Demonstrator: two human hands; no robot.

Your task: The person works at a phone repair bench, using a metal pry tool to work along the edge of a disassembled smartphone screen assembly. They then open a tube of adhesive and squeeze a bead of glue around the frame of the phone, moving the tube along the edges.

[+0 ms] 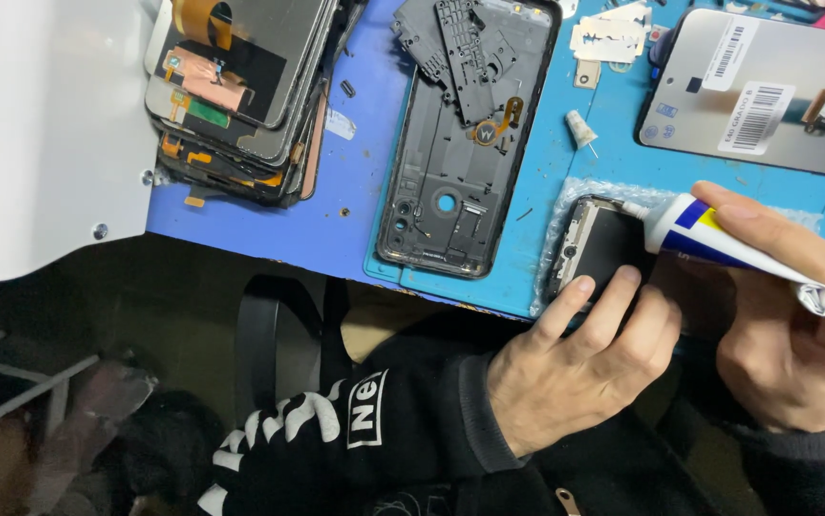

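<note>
My left hand (579, 368) fingers pin small black phone frame (596, 247) flat on blue surface (546, 191). Right hand (794, 325) fingers clamp white-blue glue tube (718, 239), nozzle touching frame edge. Advise light squeeze, thin even bead, frame steady.

Blue work mat (355, 205), phone frame (450, 182), stacked screens (240, 96)

A single head-worn camera looks steeply down over the near edge of a blue mat (355, 191), close enough that the person's own sleeves fill the bottom of the frame. The left hand (575, 368) and right hand (794, 325) sit low and right of centre, the mat's far side runs off the top, and a white surface (40, 124) cuts in at upper left. No second view exists to overlap it.
</note>
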